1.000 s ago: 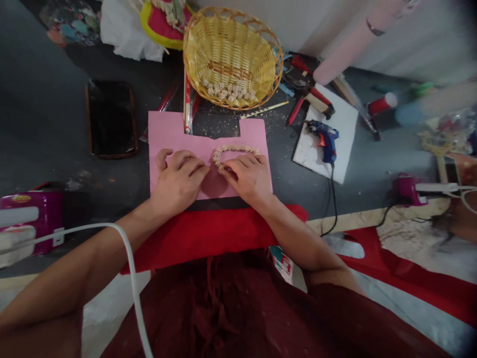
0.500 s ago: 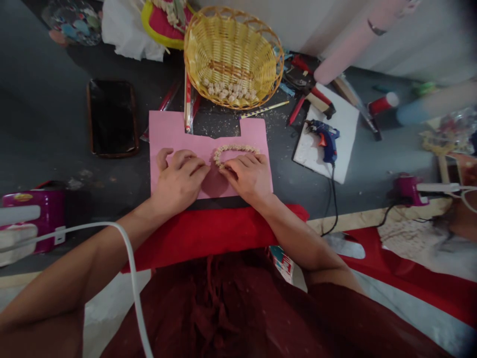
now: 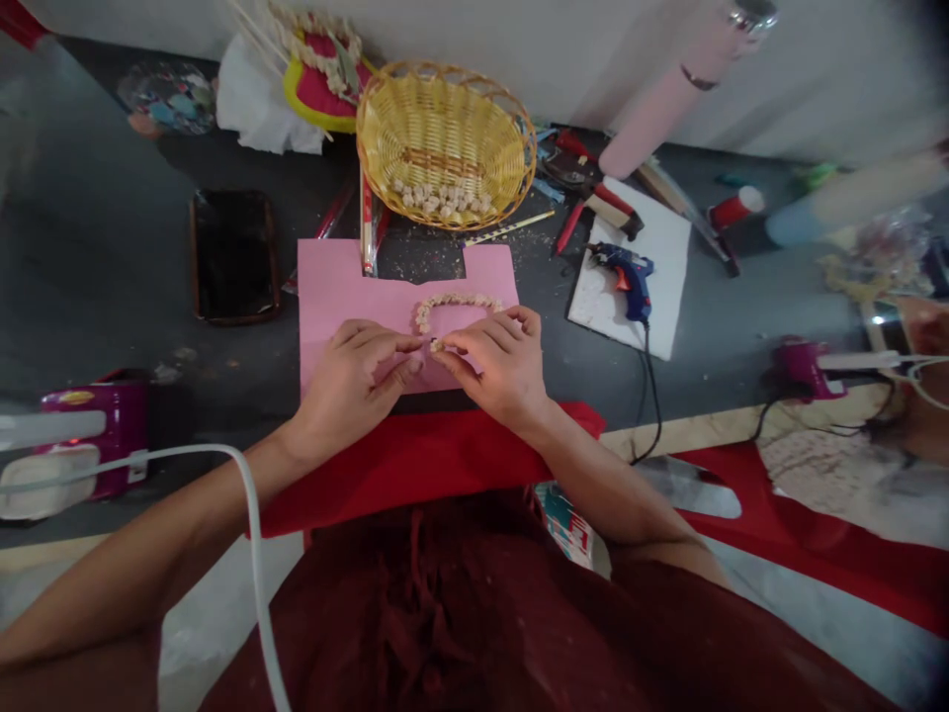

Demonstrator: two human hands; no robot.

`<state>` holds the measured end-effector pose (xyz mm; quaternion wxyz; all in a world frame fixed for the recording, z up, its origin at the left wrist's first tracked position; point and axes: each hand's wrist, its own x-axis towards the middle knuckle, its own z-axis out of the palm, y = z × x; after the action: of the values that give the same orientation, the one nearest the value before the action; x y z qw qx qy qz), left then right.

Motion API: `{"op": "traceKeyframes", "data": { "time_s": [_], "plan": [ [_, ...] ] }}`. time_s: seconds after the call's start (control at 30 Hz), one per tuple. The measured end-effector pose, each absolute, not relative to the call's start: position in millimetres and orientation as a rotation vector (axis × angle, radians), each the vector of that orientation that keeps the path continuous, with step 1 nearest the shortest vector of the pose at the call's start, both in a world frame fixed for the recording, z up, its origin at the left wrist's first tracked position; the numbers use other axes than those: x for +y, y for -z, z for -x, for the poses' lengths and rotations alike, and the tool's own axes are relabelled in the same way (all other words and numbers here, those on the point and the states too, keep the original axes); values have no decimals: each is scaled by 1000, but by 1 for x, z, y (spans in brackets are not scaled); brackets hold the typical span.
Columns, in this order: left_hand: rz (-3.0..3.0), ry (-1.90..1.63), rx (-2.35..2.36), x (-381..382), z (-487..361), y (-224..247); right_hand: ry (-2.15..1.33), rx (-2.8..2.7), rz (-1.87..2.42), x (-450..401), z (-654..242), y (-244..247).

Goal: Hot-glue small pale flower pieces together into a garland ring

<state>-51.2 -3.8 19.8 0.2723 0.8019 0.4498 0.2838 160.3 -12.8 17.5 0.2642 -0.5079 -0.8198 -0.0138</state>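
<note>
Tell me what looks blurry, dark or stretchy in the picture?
In the head view, the blue thing at the right is blurry, while the basket is clearer; the head view's top-right corner goes black; in the head view, soft shadows fall on the wall and the arms look stretched.

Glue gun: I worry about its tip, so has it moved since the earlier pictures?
No, the glue gun lies in the same place against the white board under it.
</note>
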Motion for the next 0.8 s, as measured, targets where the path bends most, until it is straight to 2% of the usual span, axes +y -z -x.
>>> {"op": "traceKeyframes", "data": {
  "time_s": [0.2, 0.3, 0.63, 0.8],
  "plan": [
    [-1438, -746, 1096, -31, 37, -37, 226, -2179, 1189, -36, -161, -34],
    [-1266, -787, 1048, -43, 29, -38, 271, -2175, 1146, -46, -165, -36],
    [-1168, -877, 1043, -71, 11, -31, 307, -2216, 1124, -79, -184, -33],
    [-1471, -853, 1267, -80, 14, -26, 194, -2066, 1552, -55, -260, -36]
  ]
}}
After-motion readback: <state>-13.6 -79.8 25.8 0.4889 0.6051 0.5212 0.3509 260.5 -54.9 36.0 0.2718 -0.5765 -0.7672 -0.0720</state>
